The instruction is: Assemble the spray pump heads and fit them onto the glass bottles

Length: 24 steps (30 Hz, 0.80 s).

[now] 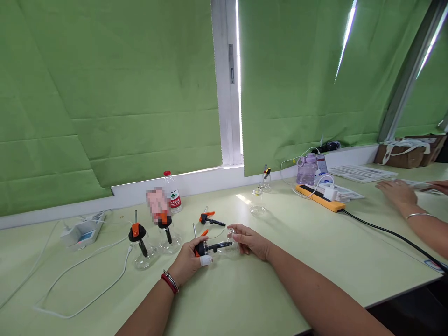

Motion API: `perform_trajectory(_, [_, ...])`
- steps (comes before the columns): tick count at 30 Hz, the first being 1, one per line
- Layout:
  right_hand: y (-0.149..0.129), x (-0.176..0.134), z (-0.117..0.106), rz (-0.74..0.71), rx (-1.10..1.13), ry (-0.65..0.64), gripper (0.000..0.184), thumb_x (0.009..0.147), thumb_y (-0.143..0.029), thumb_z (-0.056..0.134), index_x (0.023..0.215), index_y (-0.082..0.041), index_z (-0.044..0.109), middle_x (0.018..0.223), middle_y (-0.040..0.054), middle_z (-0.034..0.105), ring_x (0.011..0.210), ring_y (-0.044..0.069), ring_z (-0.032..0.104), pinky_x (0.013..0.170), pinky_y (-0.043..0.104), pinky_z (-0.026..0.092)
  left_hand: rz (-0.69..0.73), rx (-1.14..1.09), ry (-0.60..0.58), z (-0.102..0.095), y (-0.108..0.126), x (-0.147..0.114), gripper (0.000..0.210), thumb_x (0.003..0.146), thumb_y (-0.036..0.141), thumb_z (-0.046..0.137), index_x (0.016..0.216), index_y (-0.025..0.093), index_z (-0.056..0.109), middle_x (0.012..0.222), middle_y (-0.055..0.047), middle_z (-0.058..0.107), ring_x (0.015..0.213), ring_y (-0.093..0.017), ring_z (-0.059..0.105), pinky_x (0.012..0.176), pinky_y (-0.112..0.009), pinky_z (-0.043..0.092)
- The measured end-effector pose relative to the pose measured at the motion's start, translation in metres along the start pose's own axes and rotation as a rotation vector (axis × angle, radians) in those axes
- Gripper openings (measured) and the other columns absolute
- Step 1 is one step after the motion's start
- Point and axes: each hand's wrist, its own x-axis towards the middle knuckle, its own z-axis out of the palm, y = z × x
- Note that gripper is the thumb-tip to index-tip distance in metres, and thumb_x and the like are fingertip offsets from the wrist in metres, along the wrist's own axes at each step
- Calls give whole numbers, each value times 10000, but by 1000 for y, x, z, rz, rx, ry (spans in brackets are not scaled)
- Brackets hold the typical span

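Note:
My left hand (192, 258), with white tape on one finger, is closed around a black-and-orange bottle cap (200, 248) with a thin metal spout. From this cap a black stem (221, 245) points right, toward the clear glass bottle (229, 252) lying on its side. The fingers of my right hand (250, 240) are closed on that bottle's right end. How firmly cap and bottle are joined I cannot tell. Just beyond my hands lies a loose black-and-orange cap (206, 218). Left of them stand two capped glass bottles (146, 260) (171, 243).
Toward the window stand an open glass bottle (258, 207), another small bottle (266, 179) and a red-capped water bottle (174, 196). An orange power strip (320, 198) trails a black cable rightward. White cables (70, 315) loop at left. Another person's hand (397, 192) rests near papers.

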Motion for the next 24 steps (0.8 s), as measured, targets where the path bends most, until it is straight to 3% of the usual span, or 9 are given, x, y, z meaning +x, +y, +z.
perform_trajectory(5, [0,1,0,43,-2,10,503,771,-493,590,1181,-215,501,1050,58,620,460,40,499,363,176,262,9,2,0,0,-1,1,686,495,257,795,1139,120,599,723,35,517,664,-125,468,641,-254,400])
perform_trajectory(10, [-4,0,1,25,-19,2,413,798,-546,534,990,-183,574,923,32,633,436,34,452,360,177,248,24,-11,24,4,1,-1,675,475,239,799,1114,128,613,751,27,527,687,-129,477,658,-256,414])
perform_trajectory(18, [7,8,2,55,-32,90,564,818,-660,409,995,-150,572,617,-12,552,388,50,378,353,183,255,34,-37,16,3,3,-1,634,489,222,801,1093,136,626,705,42,506,643,-111,463,608,-237,420])
perform_trajectory(21, [6,6,3,52,-25,89,580,817,-657,412,1072,-160,565,700,14,577,439,66,430,371,189,304,32,-60,7,1,1,0,630,491,218,806,1088,142,621,714,45,494,627,-102,459,591,-234,435])
perform_trajectory(24, [-1,-1,1,2,32,50,594,804,-596,505,1270,-232,457,933,56,593,623,106,539,442,199,382,26,-94,5,1,-1,1,636,513,256,802,1104,140,598,717,42,498,601,-101,471,571,-249,460])
